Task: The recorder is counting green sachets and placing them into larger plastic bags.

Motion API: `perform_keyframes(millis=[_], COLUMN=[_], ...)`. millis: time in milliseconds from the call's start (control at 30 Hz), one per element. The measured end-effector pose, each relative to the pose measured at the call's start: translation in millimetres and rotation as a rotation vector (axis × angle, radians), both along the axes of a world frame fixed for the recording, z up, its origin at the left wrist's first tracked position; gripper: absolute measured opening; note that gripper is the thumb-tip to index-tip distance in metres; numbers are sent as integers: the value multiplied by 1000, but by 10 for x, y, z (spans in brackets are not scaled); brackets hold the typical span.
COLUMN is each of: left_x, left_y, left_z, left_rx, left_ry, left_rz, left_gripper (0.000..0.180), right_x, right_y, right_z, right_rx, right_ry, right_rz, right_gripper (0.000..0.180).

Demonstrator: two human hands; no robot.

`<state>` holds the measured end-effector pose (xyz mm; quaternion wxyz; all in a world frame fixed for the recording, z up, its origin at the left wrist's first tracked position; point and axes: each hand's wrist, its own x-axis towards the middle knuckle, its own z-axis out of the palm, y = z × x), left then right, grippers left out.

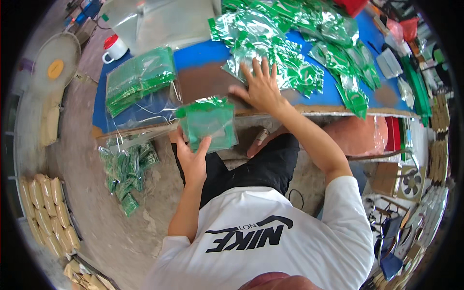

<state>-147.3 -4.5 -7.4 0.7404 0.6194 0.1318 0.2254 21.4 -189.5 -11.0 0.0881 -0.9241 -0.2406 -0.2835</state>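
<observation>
Sacks point(46, 217) of tan colour lie in rows on the floor far to the left of the blue table point(193, 53), and a round fan point(55, 60) stands above them in the view. Nearer the table's left corner sits a white mug with a red lid point(114, 48). On the table's left part rests a clear bag filled with green packets point(140, 79), and below that edge, on the floor, lies a loose heap of green packets point(128, 169). Just in front of the table's near edge the left hand point(192, 162) holds a stack of green packets point(209, 123), thumb on the front face and fingers behind, pinching it upright. Right of that stack, the right hand point(261, 89) lies flat on the table with fingers spread, its fingertips touching the edge of a big pile of shiny green packets point(295, 43) that covers the table's far and right part. A clear plastic tub point(389, 63) stands at the table's right end, and a small fan point(412, 183) sits on the floor below that end.
</observation>
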Motion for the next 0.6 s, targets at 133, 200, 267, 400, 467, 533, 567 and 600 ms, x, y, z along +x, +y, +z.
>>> perform_keyframes(millis=[133,200,267,400,467,533,567,600], left_x=[-60,64,53,87,85,76,101,125], left_y=[196,266,235,197,226,251,234,213], left_z=[-82,-317,-437,-421,-420,-413,-394,-393], left_rx=[-568,-790,-754,-750,-754,-808,-758,-763], left_ry=[157,333,362,378,367,404,405,408], left_rz=[-225,-416,-423,-348,-344,-345,-385,-386], left_gripper=[48,43,39,41,41,42,43,43], right_x=[-348,-427,-485,-286,-308,-522,-610,-691], right_y=[-119,-87,-39,39,-38,-110,-147,-161], right_z=[6,6,47,67,-37,-18,-29,-30], right_rx=[147,278,422,508,-12,-30,52,137], right_ry=[336,572,798,480,129,242,321,402], right_rz=[618,729,806,486,-61,128,295,465], right_gripper=[41,35,29,36,52,60,58,56])
